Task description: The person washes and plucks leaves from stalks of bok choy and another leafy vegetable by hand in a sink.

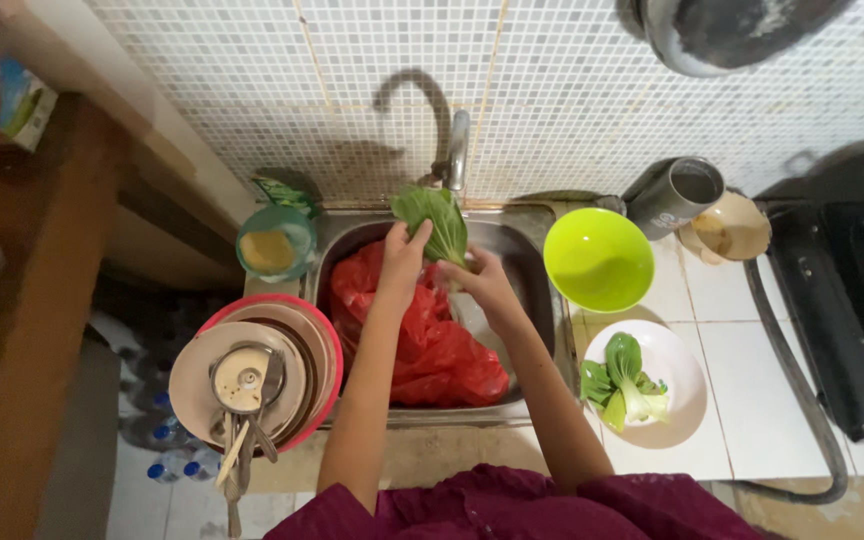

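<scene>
We are looking down at a metal sink [537, 300]. Over it, right under the tap [457, 150], both hands are holding one green leaf [434, 222] — the left hand [404, 257] is pinching its side and the right hand [480, 280] is gripping its stem. A red bag [432, 345] is lying in the sink. Beside the sink, a white plate [677, 385] is holding more greens [620, 385].

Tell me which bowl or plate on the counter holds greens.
The white plate, nearest the person, holds leafy greens; the lime-green bowl behind it holds none.
</scene>
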